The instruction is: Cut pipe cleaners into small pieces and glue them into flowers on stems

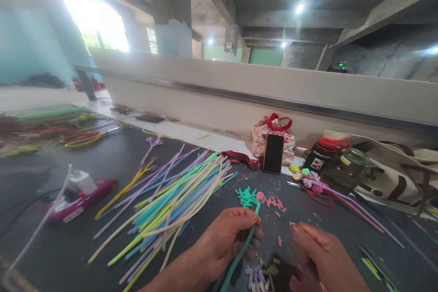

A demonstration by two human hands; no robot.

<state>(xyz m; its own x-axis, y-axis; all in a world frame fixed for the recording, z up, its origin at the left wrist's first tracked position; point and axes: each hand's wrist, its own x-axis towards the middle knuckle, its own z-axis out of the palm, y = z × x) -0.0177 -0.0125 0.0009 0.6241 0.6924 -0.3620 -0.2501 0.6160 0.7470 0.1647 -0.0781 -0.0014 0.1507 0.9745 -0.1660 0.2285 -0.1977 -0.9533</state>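
My left hand [236, 232] is closed in a pinch around a green pipe cleaner [239, 255] with a small pink tuft [260, 197] at its top. The stem runs down past my wrist and out of the lower edge. To the right, my right hand [316, 246] has its fingers pressed together, with a bit of pink showing at the tips, apart from the stem. Between and beyond the hands lie short cut green pieces [247, 197] and pink pieces [278, 203]. Nearer me are short purple pieces [256, 278].
Long pastel pipe cleaners [171, 210] spread across the left. A phone [273, 154] leans on a patterned bag [259, 139]. Finished-looking flower stems [313, 182], a black bottle [319, 155] and a green jar [349, 171] stand or lie right. A purple power strip [80, 200] sits left.
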